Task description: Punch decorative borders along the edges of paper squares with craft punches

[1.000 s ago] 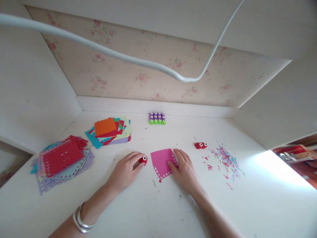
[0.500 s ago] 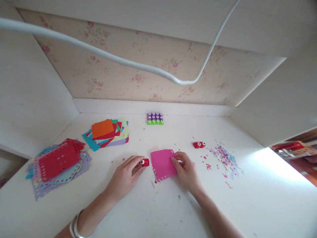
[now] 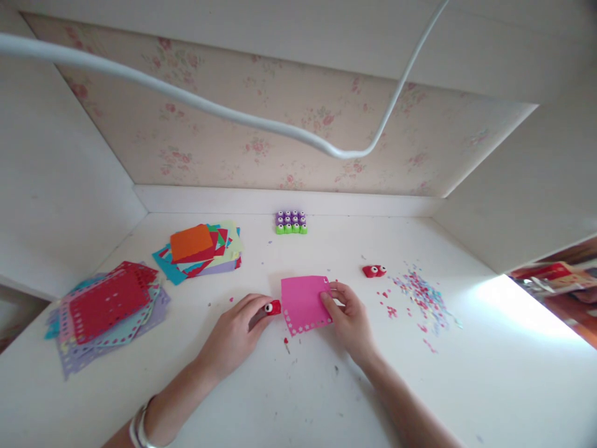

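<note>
Between the thumb and fingers of my left hand is a small red craft punch with a white-and-black knob. My right hand pinches the right edge of a square pink paper. Small shapes are cut along its lower and left edges, and one shows at the top right corner. The paper's left edge meets the punch; whether it sits inside the slot I cannot tell. A few tiny red cut-outs lie just below the paper.
Two red punches stand to the right, beside scattered confetti. Several purple and green punches stand in rows at the back. Coloured paper and punched sheets are piled at left. A white cable hangs across the front.
The pink paper has shifted slightly up and to the left with my right hand, so its left edge now meets the punch. My left hand has hardly moved.
</note>
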Demonstrator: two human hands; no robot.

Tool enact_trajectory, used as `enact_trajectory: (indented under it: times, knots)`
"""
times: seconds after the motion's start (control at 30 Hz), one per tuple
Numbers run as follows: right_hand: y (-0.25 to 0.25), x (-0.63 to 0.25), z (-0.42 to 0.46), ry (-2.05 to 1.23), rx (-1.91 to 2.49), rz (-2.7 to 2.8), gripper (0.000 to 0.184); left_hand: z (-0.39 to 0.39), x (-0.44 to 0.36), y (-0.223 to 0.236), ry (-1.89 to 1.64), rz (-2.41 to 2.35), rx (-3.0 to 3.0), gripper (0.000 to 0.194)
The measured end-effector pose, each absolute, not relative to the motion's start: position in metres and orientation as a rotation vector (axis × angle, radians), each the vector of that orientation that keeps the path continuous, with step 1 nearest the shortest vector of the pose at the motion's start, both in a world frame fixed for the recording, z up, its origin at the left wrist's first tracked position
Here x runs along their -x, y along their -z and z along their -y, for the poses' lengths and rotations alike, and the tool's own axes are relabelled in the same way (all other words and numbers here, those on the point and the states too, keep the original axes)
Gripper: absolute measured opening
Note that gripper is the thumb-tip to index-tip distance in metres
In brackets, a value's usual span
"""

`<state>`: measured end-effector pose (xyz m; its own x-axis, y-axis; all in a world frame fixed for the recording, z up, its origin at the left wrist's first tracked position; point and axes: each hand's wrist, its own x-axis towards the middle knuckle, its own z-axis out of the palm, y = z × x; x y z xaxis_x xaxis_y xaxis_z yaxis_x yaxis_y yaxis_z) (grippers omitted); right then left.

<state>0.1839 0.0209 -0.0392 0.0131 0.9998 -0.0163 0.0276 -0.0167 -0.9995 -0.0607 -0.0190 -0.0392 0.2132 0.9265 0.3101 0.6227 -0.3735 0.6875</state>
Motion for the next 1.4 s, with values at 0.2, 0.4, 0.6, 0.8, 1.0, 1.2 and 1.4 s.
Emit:
enact_trajectory:
  times: [0.2,0.4,0.6,0.8,1.0,1.2,1.4]
  knots:
    - [0.04,-0.1845,-0.0216,-1.224,1.24,1.205,0.038,0.0197,0.0602,0.0388,-0.954,-1.448,-2.1,0.025]
    - [0.0394,-0.1828,-0.0208,-1.22,1.245,1.209,0.036,0.0201,0.0593,0.0367,-0.938,-1.456,-2.111,0.023]
    - [0.0402,-0.1828,-0.0213,-1.216,1.258,1.225,0.036,0.0202,0.0593,0.0363,-0.94,-1.444,-2.114,0.023]
    - [0.0436,-0.1822,-0.0215,-1.164,1.288,1.244,0.038,0.0202,0.0588,0.0357,-0.924,-1.437,-2.13,0.022]
    - [0.0433,-0.1816,-0.0213,-1.123,1.306,1.272,0.036,0.0187,0.0592,0.0351,-0.912,-1.422,-2.162,0.021]
    - [0.0466,-0.1831,-0.0216,-1.104,1.315,1.282,0.035,0.0203,0.0586,0.0348,-0.914,-1.425,-2.163,0.021]
    - [0.0461,-0.1831,-0.022,-1.084,1.326,1.271,0.036,0.0204,0.0586,0.0348,-0.928,-1.409,-2.15,0.021]
